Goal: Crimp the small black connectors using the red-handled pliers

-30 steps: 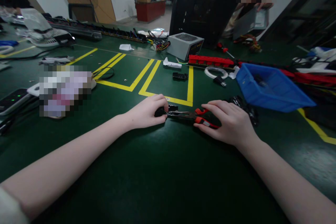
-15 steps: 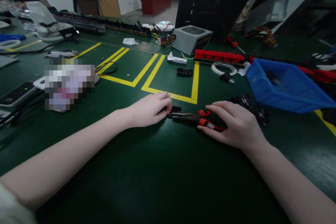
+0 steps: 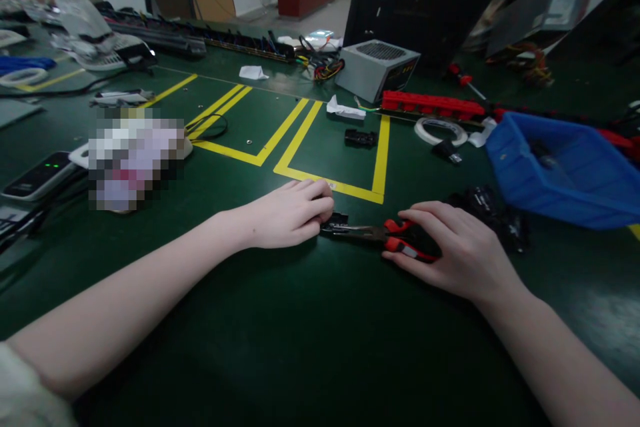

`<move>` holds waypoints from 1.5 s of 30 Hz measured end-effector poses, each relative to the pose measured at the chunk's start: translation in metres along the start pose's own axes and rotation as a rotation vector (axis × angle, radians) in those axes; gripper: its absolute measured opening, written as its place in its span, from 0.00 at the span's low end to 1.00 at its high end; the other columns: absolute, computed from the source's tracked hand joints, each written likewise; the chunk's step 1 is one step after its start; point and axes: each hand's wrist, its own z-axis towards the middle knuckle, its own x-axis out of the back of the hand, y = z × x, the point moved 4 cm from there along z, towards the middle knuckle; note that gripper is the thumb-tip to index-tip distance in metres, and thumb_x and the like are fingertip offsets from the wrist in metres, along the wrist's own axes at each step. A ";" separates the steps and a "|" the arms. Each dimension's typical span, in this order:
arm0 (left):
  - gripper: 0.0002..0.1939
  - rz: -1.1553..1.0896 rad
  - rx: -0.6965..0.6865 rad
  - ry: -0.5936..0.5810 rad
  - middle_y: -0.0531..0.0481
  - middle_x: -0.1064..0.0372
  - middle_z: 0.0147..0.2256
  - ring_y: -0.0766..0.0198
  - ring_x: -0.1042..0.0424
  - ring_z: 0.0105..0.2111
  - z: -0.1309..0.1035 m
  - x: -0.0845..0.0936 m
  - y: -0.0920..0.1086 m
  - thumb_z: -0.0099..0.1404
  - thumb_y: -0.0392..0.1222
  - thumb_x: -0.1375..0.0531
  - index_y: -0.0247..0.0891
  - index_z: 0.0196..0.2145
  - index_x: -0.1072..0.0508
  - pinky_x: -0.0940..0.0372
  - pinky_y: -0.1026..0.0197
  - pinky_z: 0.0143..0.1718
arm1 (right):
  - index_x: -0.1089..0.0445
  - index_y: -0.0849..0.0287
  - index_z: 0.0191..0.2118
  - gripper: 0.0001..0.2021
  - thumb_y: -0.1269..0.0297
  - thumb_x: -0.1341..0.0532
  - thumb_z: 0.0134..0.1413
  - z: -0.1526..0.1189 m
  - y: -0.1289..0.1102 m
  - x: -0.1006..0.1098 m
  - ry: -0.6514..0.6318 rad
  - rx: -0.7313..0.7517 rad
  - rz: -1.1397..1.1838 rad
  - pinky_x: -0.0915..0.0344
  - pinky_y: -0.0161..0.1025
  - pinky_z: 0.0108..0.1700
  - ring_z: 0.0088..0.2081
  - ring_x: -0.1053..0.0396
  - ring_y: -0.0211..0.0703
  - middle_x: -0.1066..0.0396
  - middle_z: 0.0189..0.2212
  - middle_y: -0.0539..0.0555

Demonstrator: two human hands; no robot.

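My left hand [image 3: 293, 213] lies on the green table [image 3: 310, 340], fingers closed over a small black part [image 3: 336, 220] that it pins down. My right hand [image 3: 457, 250] grips the red handles of a pair of pliers [image 3: 395, 238]. The pliers lie flat, and their dark jaws meet the black part just right of my left fingertips. Most of the part is hidden under my left hand.
A blue bin [image 3: 560, 170] sits at right beside a heap of black parts [image 3: 493, 210]. Further back lie a grey power supply [image 3: 377, 67], a red strip [image 3: 433, 105], a black connector [image 3: 360, 139] and a tape roll [image 3: 440, 130]. Another person's hands hold a panel [image 3: 545, 3] at upper right.
Both hands stay on the black part and the pliers. The camera has tilted slightly, so the scene sits a little lower and further right in the frame.
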 end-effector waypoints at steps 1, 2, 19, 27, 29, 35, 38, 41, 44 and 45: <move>0.07 -0.021 -0.010 -0.011 0.44 0.38 0.49 0.55 0.35 0.47 0.000 0.001 -0.001 0.69 0.38 0.50 0.39 0.38 0.33 0.38 0.51 0.50 | 0.32 0.59 0.48 0.23 0.48 0.36 0.54 0.000 0.000 0.000 -0.004 -0.001 0.012 0.31 0.45 0.37 0.39 0.28 0.50 0.27 0.42 0.61; 0.06 -0.039 -0.014 -0.017 0.45 0.38 0.50 0.54 0.35 0.48 0.000 0.002 -0.002 0.68 0.38 0.49 0.39 0.38 0.33 0.38 0.51 0.50 | 0.32 0.60 0.48 0.23 0.48 0.36 0.54 0.000 0.001 0.000 -0.004 -0.001 0.022 0.31 0.45 0.37 0.39 0.28 0.50 0.27 0.41 0.62; 0.04 -0.095 0.118 -0.040 0.46 0.36 0.46 0.55 0.34 0.47 0.001 0.003 0.000 0.67 0.38 0.48 0.38 0.35 0.35 0.37 0.51 0.51 | 0.32 0.62 0.49 0.22 0.52 0.35 0.54 0.004 -0.004 0.004 0.013 -0.014 0.036 0.30 0.46 0.37 0.40 0.27 0.53 0.26 0.41 0.63; 0.06 -0.135 0.105 -0.008 0.44 0.37 0.47 0.55 0.36 0.47 -0.002 0.001 -0.002 0.71 0.37 0.51 0.38 0.40 0.36 0.38 0.51 0.51 | 0.34 0.60 0.54 0.26 0.52 0.33 0.53 0.001 -0.002 0.005 0.042 -0.020 -0.008 0.30 0.49 0.37 0.41 0.27 0.54 0.27 0.42 0.63; 0.06 -0.179 0.108 0.022 0.45 0.37 0.48 0.56 0.36 0.48 -0.002 0.000 -0.004 0.72 0.37 0.52 0.38 0.40 0.36 0.38 0.51 0.52 | 0.34 0.59 0.55 0.27 0.52 0.33 0.52 -0.001 0.000 0.006 0.046 -0.041 0.000 0.29 0.50 0.39 0.41 0.27 0.55 0.27 0.43 0.63; 0.06 -0.382 0.137 0.124 0.45 0.37 0.49 0.56 0.38 0.53 0.000 -0.004 -0.011 0.73 0.37 0.52 0.40 0.38 0.37 0.40 0.48 0.56 | 0.35 0.57 0.57 0.28 0.56 0.32 0.52 -0.002 0.008 0.008 0.108 -0.146 0.091 0.27 0.52 0.40 0.42 0.27 0.56 0.29 0.44 0.63; 0.06 -0.489 0.141 0.194 0.45 0.37 0.49 0.57 0.39 0.55 0.001 -0.004 -0.012 0.73 0.38 0.52 0.41 0.37 0.38 0.41 0.49 0.59 | 0.36 0.55 0.58 0.29 0.56 0.32 0.51 0.002 0.006 0.006 0.110 -0.136 0.088 0.27 0.52 0.41 0.43 0.27 0.56 0.29 0.45 0.62; 0.05 -0.584 0.127 0.210 0.45 0.37 0.49 0.59 0.38 0.55 0.002 -0.004 -0.012 0.73 0.38 0.51 0.41 0.37 0.38 0.40 0.50 0.60 | 0.35 0.58 0.56 0.28 0.55 0.31 0.51 0.006 0.001 0.005 0.106 -0.095 0.075 0.27 0.51 0.41 0.43 0.27 0.55 0.29 0.44 0.63; 0.05 -0.654 0.077 0.197 0.45 0.37 0.49 0.59 0.37 0.55 0.004 -0.003 -0.010 0.73 0.38 0.50 0.41 0.37 0.37 0.39 0.51 0.60 | 0.34 0.60 0.55 0.28 0.55 0.30 0.50 0.009 -0.002 0.005 0.132 -0.073 0.055 0.27 0.49 0.40 0.42 0.27 0.54 0.28 0.43 0.63; 0.05 -0.668 0.062 0.198 0.45 0.36 0.49 0.59 0.36 0.54 0.005 -0.003 -0.009 0.73 0.38 0.50 0.41 0.37 0.37 0.39 0.51 0.59 | 0.34 0.61 0.54 0.28 0.56 0.30 0.50 0.010 -0.002 0.005 0.139 -0.073 0.055 0.27 0.48 0.40 0.42 0.27 0.54 0.28 0.43 0.63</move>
